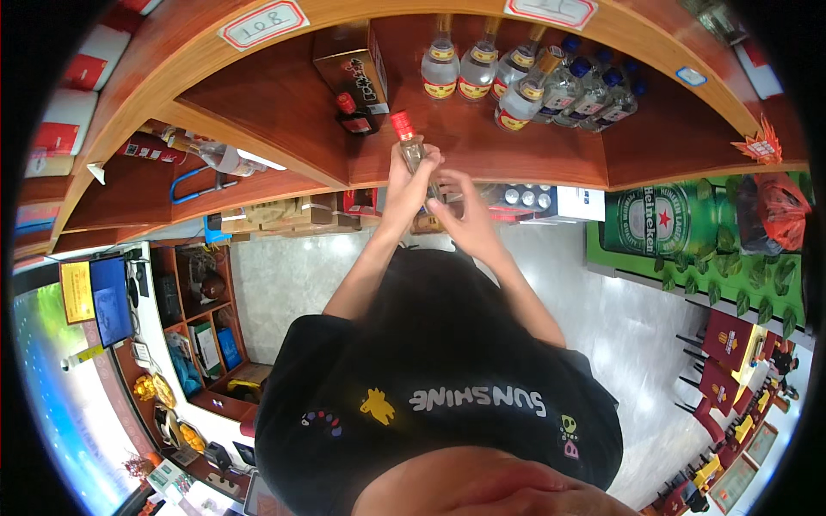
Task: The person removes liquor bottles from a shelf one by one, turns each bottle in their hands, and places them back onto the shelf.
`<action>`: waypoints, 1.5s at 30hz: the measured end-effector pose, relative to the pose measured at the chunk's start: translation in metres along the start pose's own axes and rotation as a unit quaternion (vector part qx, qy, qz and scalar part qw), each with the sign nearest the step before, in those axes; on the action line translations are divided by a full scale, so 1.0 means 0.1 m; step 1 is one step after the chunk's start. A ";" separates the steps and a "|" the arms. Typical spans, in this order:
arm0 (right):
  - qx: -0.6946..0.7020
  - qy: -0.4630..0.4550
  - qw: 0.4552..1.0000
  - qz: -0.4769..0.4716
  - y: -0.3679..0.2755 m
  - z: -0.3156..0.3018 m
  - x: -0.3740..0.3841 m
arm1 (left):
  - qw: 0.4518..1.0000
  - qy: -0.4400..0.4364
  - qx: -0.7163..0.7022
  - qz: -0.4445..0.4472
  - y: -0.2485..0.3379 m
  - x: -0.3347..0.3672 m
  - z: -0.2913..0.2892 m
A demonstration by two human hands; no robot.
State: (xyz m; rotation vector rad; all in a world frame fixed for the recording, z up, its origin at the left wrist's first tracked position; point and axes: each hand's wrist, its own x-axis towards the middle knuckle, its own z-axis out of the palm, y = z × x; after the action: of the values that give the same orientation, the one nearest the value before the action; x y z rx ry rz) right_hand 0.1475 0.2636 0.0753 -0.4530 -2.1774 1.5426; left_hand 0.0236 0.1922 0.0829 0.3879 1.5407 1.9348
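Observation:
My left hand [415, 176] is closed around a clear glass bottle [413, 152] with a red cap, tilted at the front edge of a wooden shelf [533, 159]. My right hand [465, 215] is beside it, thumb and fingers curved about the bottle's lower part, which the hands mostly hide. Just beyond the cap, a small dark bottle with a red cap [346, 103] stands before a brown-and-gold box [354, 69]. Farther right on the shelf are several clear bottles with yellow-and-red labels [476, 73] and several blue-capped bottles [564, 90].
An upright wooden divider [258, 138] bounds the compartment on the left. Boxes [284, 213] and packs of cans [527, 198] sit below the shelf edge. A green beer display [658, 219] with leaves stands at right. Behind me lies a grey floor [275, 284]; left is a cubby cabinet [202, 322].

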 end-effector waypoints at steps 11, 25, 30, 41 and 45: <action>-0.036 -0.070 0.997 0.012 0.57 0.20 0.63 | 0.986 -0.070 0.106 0.106 -0.28 0.34 -0.36; -0.189 0.104 0.975 -0.048 0.87 0.70 1.20 | 0.866 0.116 0.449 0.187 -0.30 0.54 -0.54; -0.193 0.052 0.974 -0.110 1.05 0.55 1.39 | 0.838 0.143 0.493 0.186 -0.26 0.67 -0.54; -0.207 0.051 0.975 -0.068 0.99 0.79 1.73 | 0.852 0.164 0.440 0.233 -0.45 0.68 -0.77; -0.207 0.061 0.974 -0.069 0.94 0.84 1.76 | 0.859 0.153 0.438 0.216 -0.43 0.72 -0.86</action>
State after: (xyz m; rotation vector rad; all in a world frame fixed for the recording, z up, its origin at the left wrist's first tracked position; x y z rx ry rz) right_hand -0.0450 0.3142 -0.0102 -0.4974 -2.3762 0.9603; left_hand -0.0693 0.1770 0.0074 0.8967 2.7140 1.5008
